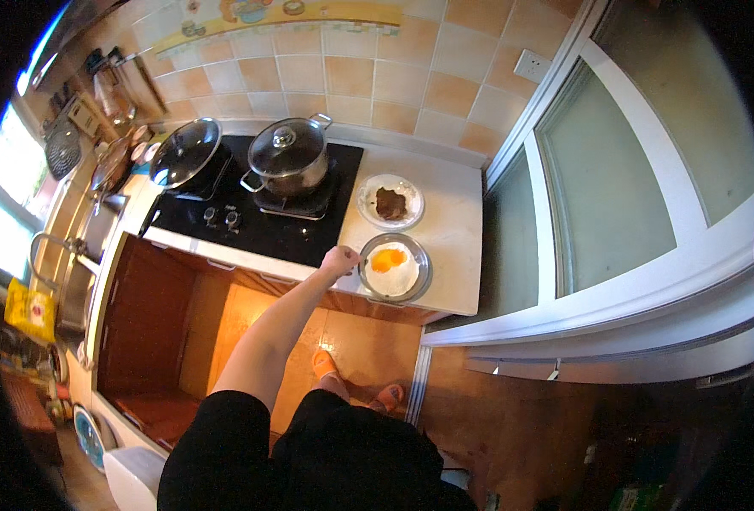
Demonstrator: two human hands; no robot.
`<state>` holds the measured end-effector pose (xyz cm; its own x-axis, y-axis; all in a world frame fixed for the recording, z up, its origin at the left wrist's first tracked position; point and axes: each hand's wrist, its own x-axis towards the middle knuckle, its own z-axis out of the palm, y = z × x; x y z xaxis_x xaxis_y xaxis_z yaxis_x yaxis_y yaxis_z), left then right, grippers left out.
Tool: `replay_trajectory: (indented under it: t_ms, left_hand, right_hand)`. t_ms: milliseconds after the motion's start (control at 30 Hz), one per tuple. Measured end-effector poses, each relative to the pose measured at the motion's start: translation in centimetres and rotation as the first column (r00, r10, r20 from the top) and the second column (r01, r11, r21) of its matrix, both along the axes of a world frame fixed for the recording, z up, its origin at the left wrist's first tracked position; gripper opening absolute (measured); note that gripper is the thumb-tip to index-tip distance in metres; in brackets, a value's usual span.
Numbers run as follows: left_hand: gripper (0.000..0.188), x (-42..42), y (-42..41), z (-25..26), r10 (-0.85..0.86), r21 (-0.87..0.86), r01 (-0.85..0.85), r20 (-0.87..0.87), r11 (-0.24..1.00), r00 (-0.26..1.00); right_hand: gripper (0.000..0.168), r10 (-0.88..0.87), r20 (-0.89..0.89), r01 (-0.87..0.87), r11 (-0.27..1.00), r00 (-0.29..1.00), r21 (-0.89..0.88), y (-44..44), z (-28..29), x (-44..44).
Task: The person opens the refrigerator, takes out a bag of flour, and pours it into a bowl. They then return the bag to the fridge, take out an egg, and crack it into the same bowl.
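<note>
My left hand reaches out to the countertop with its fingers curled close together at the left rim of a round see-through bowl. Whether the fingers grip that rim is too small to tell. Inside the bowl is white flour, with orange egg yolks lying on top. Just behind the bowl, a plate carries a dark brown lump of food. Both dishes stand on the pale countertop, right of the hob. My right hand is out of view.
A lidded steel pot and a lidded wok sit on the black hob. Frosted-glass sliding doors border the counter's right end. At left are a sink with a faucet and a yellow package.
</note>
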<state>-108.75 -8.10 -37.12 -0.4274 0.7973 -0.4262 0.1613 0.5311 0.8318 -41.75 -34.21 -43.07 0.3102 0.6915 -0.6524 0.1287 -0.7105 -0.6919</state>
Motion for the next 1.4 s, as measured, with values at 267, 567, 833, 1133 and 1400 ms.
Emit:
replay_trajectory:
  t_ms: [267, 567, 833, 1133, 1400]
  left_hand:
    - [0.023, 0.4, 0.3, 0.9, -0.057, 0.017, 0.056, 0.537, 0.998, 0.842]
    - [0.005, 0.7, -10.7, 8.3, 0.141, 0.102, -0.267, 0.645, 0.958, 0.751]
    - [0.015, -4.6, -29.3, 12.0, 0.575, 0.037, -0.729, 0.588, 0.684, 0.569]
    - [0.014, -13.1, -56.0, 10.8, 0.879, 0.142, -0.990, 0.471, 0.006, 0.073]
    - [0.019, -16.7, -74.1, 11.0, 0.847, 0.173, -0.890, 0.426, -0.421, -0.318]
  right_hand:
    - [0.056, -0.105, -0.806, 0.123, 0.992, 0.583, -0.040, -6.8, -7.8, 3.7]
    - [0.050, 0.536, -0.014, -0.532, 0.841, 0.844, 0.093, 7.9, -3.7, -11.4]
    - [0.035, 0.988, 0.121, -0.974, -0.115, -0.092, 0.195, 21.6, -3.3, -33.5]
    - [0.033, 0.809, 0.319, -0.744, -0.583, -0.494, 0.327, 9.1, 5.3, -71.7]
    - [0.041, 0.533, 0.582, -0.366, -0.846, -0.615, 0.388, -17.2, 7.6, -100.0]
